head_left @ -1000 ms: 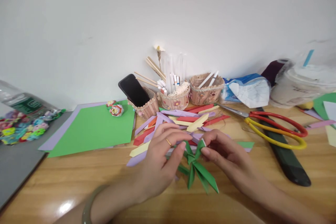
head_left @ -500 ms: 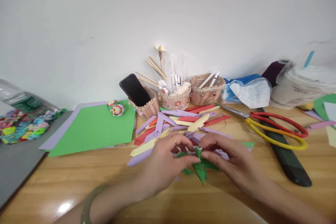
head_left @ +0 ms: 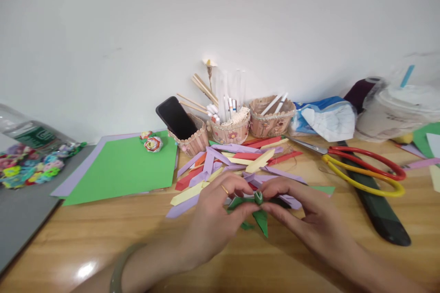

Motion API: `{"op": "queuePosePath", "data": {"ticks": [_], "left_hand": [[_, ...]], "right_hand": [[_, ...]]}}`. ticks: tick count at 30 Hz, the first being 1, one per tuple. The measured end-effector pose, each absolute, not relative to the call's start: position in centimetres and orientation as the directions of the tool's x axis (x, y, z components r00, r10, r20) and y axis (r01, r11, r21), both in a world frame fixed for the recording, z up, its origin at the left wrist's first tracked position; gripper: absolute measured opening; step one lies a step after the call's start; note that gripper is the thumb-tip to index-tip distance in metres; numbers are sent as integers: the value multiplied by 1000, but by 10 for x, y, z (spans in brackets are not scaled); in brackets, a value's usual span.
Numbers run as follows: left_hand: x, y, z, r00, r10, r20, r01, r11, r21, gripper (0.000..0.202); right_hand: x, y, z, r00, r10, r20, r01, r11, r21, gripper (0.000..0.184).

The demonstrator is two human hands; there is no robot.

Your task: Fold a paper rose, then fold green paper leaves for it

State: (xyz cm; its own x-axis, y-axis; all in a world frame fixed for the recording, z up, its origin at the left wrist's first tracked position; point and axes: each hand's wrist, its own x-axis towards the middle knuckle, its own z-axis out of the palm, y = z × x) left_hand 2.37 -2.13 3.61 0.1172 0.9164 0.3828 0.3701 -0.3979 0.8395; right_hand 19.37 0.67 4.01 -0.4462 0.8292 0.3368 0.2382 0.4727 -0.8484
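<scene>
Pinching green paper (head_left: 261, 223), end curled.
Left hand (head_left: 216, 217) and right hand (head_left: 307, 210) grip it; light, even pressure should keep the curl tight.

The left forearm (head_left: 161, 256) and right forearm (head_left: 364, 256) slant inward from either side. The left hand (head_left: 216, 219) and right hand (head_left: 305, 210) nearly meet, both pinching, fingers (head_left: 282, 184) bent above and thumbs (head_left: 245, 211) pointing toward each other below.
</scene>
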Motion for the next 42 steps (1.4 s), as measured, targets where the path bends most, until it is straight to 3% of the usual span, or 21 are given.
{"op": "queuePosePath", "data": {"ticks": [12, 15, 17, 22, 30, 35, 42], "left_hand": [[22, -22, 41, 150, 844, 514, 404, -527, 748, 11], [22, -21, 41, 146, 872, 467, 363, -486, 795, 13], [22, -19, 43, 140, 923, 358, 328, -385, 863, 15], [23, -16, 50, 195, 981, 13, 244, -61, 968, 11], [19, -12, 44, 229, 947, -224, 86, 210, 974, 11], [18, -10, 39, 219, 944, -246, -39, 260, 965, 17], [20, -14, 41, 157, 976, -148, 71, 138, 988, 9]], "right_hand": [[196, 9, 37, -495, 764, 415, 229, 575, -786, 7], [197, 9, 36, -494, 758, 427, 241, 591, -770, 8], [197, 7, 37, -495, 763, 416, 231, 577, -783, 9], [194, 4, 38, -496, 821, 282, 205, 426, -881, 13], [191, 8, 36, -496, 868, 33, 103, 97, -990, 21], [190, 13, 41, -551, 831, -73, 35, -64, -997, 25], [189, 11, 44, -502, 851, -155, 122, -108, -987, 31]]}}
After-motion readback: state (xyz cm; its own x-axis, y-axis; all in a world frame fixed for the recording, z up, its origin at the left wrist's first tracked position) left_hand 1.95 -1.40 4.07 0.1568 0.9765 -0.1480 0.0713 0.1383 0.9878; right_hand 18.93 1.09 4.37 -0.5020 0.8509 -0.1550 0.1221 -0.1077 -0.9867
